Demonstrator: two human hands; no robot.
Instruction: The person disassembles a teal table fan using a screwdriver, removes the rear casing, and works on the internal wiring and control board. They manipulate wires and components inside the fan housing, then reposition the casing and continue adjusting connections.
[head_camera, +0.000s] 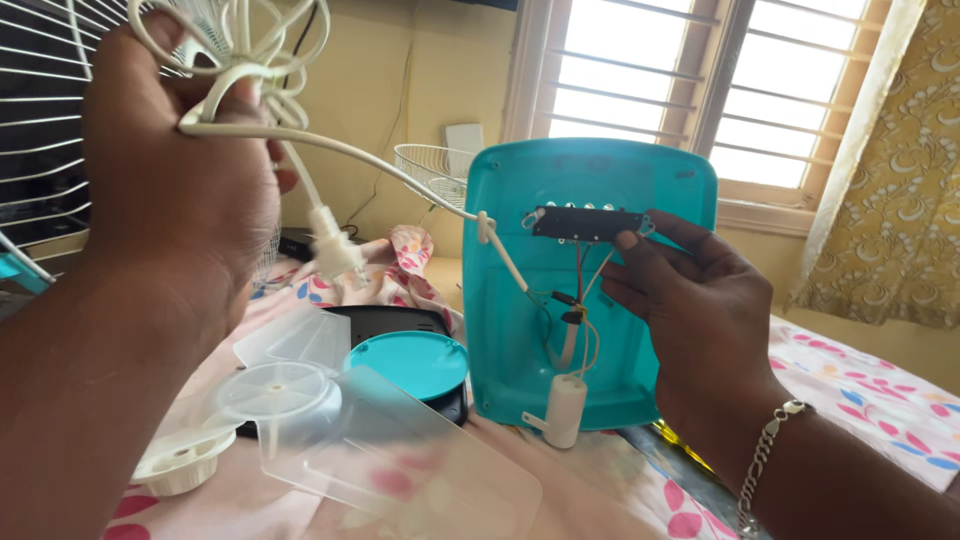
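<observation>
A person's left hand (165, 170) is closed around a coiled white power cord (250, 70), held high; its plug (335, 255) dangles just below the fist. The cord runs across to a teal plastic fan base cover (590, 290), which the right hand (690, 310) props upright, fingers pinching the black switch strip (585, 222) near its top edge. The shell looks light, stiff and hollow; thin wires and a white capacitor (565, 410) inside seem fragile, so the rim is the safer grip. Below the left hand lies a clear fan blade (330, 420).

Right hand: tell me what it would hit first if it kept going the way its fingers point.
The right hand points left, its fingers already at the black switch strip inside the teal fan base; likely the strip's wires next, though depth is unclear.
</observation>
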